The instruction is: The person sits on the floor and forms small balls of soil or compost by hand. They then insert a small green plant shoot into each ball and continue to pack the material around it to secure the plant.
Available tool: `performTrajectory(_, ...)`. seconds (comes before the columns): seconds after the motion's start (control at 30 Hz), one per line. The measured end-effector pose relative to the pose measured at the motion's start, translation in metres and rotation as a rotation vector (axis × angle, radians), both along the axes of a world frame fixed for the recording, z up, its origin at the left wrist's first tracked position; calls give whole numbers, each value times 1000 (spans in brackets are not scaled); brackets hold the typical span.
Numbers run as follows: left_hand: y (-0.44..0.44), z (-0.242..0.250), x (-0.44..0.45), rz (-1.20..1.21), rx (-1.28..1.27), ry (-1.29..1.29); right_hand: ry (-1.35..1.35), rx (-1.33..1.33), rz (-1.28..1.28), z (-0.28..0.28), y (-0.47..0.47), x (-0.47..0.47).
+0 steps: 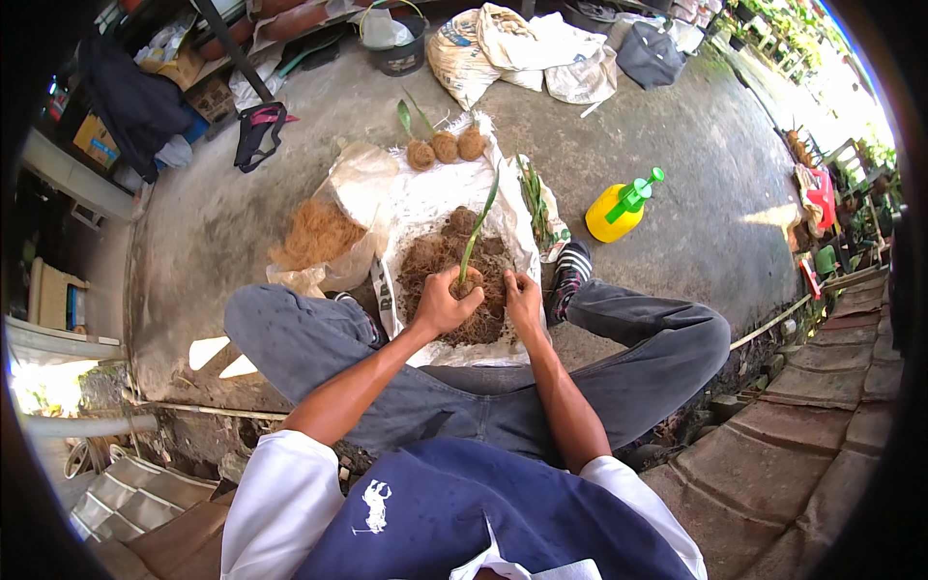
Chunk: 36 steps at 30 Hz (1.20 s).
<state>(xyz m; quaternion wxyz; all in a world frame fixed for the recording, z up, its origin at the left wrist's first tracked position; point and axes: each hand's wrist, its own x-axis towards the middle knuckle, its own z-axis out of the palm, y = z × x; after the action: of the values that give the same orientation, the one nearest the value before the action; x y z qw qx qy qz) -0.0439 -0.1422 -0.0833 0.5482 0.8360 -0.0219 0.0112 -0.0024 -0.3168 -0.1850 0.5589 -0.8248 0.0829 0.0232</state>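
Note:
Between my knees a white woven sack (pixel 464 188) lies flat, with a heap of brown fibrous potting material (pixel 478 330) on it. My left hand (pixel 448 299) is closed around the base of a plant with one long green leaf (pixel 481 228), which stands upright. My right hand (pixel 522 293) is at the heap's right edge, thumb and fingertips close together; whether they pinch anything is too small to tell. A dark round clump (pixel 461 220) sits at the top of the heap. Several fibre-wrapped balls (pixel 444 146) rest at the sack's far edge, some with leaves.
To the left, a plastic bag holds orange-brown coir fibre (pixel 319 235). A bundle of long green leaves (pixel 534 199) lies right of the sack. Farther right stands a yellow spray bottle (pixel 612 214). Filled sacks (pixel 464 54) and a black bucket (pixel 397 51) stand at the back.

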Motion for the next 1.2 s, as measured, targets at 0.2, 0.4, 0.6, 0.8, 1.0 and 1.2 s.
performTrajectory(0.2,-1,-4,-2,60,-133,1,-30,192,82,11,9,-2)
performTrajectory(0.4,9,-29,7,260,-461,441,-492,128,416,70,32,-26)
performTrajectory(0.6,2,-12,1,223,-679,545,-644,-268,536,75,42,-45)
performTrajectory(0.8,14,-28,4,130,-518,553,-593,-278,654,77,39,-42)
performTrajectory(1.0,12,-22,2,95,-748,709,-543,-330,646,73,36,-42)
performTrajectory(1.2,13,-23,5,-107,-509,568,-607,-409,577,69,34,-39)
